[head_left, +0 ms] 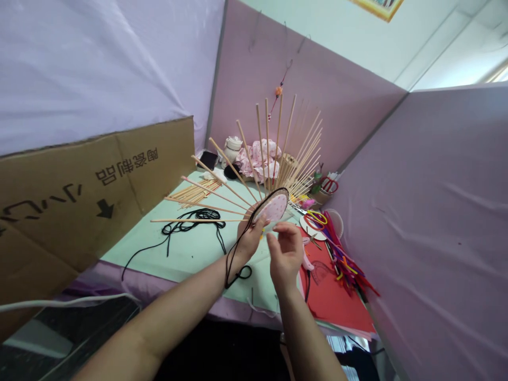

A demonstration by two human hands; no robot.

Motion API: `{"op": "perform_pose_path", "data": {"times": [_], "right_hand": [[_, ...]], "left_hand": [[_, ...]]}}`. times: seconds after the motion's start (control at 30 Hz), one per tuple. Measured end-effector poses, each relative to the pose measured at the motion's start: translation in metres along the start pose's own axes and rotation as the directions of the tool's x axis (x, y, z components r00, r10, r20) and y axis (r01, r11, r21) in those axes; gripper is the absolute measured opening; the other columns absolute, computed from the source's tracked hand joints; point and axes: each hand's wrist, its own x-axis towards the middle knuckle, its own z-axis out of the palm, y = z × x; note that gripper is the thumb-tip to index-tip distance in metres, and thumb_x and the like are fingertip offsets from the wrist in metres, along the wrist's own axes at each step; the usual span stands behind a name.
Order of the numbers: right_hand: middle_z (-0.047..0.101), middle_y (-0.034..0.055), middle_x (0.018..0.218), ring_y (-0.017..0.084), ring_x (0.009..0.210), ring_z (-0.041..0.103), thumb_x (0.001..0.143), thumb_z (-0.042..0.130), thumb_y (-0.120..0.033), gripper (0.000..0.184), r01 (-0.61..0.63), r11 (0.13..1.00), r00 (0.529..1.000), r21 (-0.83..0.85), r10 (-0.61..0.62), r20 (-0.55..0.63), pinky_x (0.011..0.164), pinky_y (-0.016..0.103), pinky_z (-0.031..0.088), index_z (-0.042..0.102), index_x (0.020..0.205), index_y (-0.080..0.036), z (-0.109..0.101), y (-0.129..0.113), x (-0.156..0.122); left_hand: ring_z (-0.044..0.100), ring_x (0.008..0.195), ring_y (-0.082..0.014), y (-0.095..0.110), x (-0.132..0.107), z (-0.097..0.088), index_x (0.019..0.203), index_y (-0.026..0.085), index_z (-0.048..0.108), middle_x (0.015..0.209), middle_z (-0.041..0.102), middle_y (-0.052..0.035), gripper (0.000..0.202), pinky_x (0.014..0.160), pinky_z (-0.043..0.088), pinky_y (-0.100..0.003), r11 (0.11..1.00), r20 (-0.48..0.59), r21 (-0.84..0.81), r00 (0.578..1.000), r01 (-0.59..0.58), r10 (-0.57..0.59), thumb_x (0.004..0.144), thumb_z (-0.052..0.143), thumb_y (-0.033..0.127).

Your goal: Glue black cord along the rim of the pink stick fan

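Note:
My left hand (249, 239) is closed on the edge of a round pink dotted disc (273, 207) from which several wooden sticks (238, 174) fan out upward and to the left. A black cord (238, 248) runs round the disc's rim and hangs down past my left wrist in a loop. My right hand (284, 253) is just right of it, below the disc, fingers curled with thumb and forefinger pinched near the disc's lower edge; what they pinch is too small to make out.
A pale green mat (190, 248) holds more black cord (190, 225) and loose sticks (196, 191). Red paper (337, 301), pipe cleaners (345, 262), scissors (315, 218), a floral cloth (262, 156) and a small pot (233, 147) lie right and behind. Cardboard (79, 196) stands left.

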Motion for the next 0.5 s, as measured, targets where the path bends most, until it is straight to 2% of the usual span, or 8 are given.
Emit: {"op": "perform_pose_path", "data": {"times": [0.03,0.1,0.17,0.2,0.23,0.3,0.4,0.5], "right_hand": [[0.053,0.0002,0.081,0.015,0.08,0.055,0.081,0.061,-0.028,0.01,-0.205,0.957,0.979,0.206,0.205,0.021,0.077,0.034,0.048,0.053,0.082,-0.022,0.001,-0.002,0.002],[0.049,-0.0023,0.075,0.012,0.073,0.052,0.082,0.058,-0.033,0.015,-0.49,0.703,0.861,0.516,0.482,0.161,0.074,0.031,0.047,0.052,0.074,-0.021,0.001,-0.006,0.007],[0.043,-0.0042,0.07,0.01,0.067,0.048,0.082,0.059,-0.037,0.022,-0.591,0.48,0.77,0.649,0.575,0.276,0.07,0.028,0.046,0.05,0.068,-0.021,0.001,-0.008,0.01],[0.041,-0.0049,0.068,0.01,0.065,0.046,0.081,0.061,-0.039,0.025,-0.603,0.424,0.75,0.676,0.59,0.299,0.068,0.026,0.046,0.049,0.067,-0.021,0.001,-0.008,0.011],[0.04,-0.0055,0.067,0.009,0.063,0.045,0.08,0.064,-0.04,0.027,-0.604,0.401,0.742,0.689,0.598,0.302,0.066,0.025,0.045,0.049,0.066,-0.021,0.001,-0.007,0.011],[0.04,-0.0066,0.065,0.008,0.061,0.044,0.074,0.072,-0.039,0.03,-0.601,0.421,0.743,0.68,0.607,0.282,0.065,0.024,0.044,0.049,0.066,-0.022,0.001,-0.004,0.01],[0.046,-0.0074,0.064,0.008,0.062,0.048,0.064,0.081,-0.032,0.031,-0.613,0.507,0.75,0.606,0.615,0.245,0.067,0.025,0.045,0.052,0.067,-0.022,0.001,0.002,0.006],[0.055,-0.0051,0.069,0.01,0.066,0.053,0.062,0.08,-0.032,0.027,-0.614,0.609,0.766,0.502,0.612,0.195,0.071,0.028,0.046,0.057,0.07,-0.02,0.0,0.003,0.003]], "left_hand": [[0.068,0.095,-0.0214,0.001,0.0,0.0,0.104,0.018,0.065,0.1,0.072,-0.0068,0.034,0.087,0.055,-0.036,0.999,0.005,0.041,0.999,-0.032,0.032,0.078,0.067,0.039],[0.068,0.093,-0.0203,0.002,0.001,0.0,0.106,0.019,0.065,0.104,0.071,-0.0063,0.035,0.085,0.056,-0.035,0.995,0.011,0.074,0.998,-0.065,0.065,0.079,0.065,0.041],[0.068,0.092,-0.0191,0.002,0.002,0.0,0.11,0.02,0.064,0.11,0.07,-0.0054,0.037,0.084,0.057,-0.035,0.996,-0.001,0.061,0.998,-0.067,0.067,0.079,0.065,0.042],[0.068,0.092,-0.0189,0.001,0.002,0.0,0.111,0.021,0.064,0.111,0.069,-0.0051,0.038,0.085,0.057,-0.034,0.997,-0.003,0.056,0.998,-0.062,0.062,0.079,0.065,0.042],[0.068,0.093,-0.0192,0.001,0.002,0.0,0.112,0.021,0.064,0.11,0.069,-0.005,0.039,0.085,0.057,-0.034,0.997,-0.005,0.055,0.998,-0.056,0.056,0.079,0.065,0.041],[0.068,0.095,-0.0201,0.001,0.002,0.0,0.113,0.022,0.064,0.107,0.07,-0.005,0.04,0.085,0.057,-0.034,0.998,-0.006,0.054,0.999,-0.045,0.045,0.078,0.066,0.041],[0.068,0.095,-0.0199,0.002,0.002,0.0,0.114,0.022,0.063,0.108,0.07,-0.0055,0.04,0.084,0.057,-0.034,0.997,0.001,0.057,0.999,-0.046,0.046,0.079,0.065,0.041],[0.068,0.095,-0.0198,0.001,0.003,-0.002,0.116,0.022,0.062,0.108,0.07,-0.0057,0.039,0.084,0.057,-0.034,0.995,0.01,0.071,0.997,-0.072,0.072,0.081,0.063,0.04]]}}
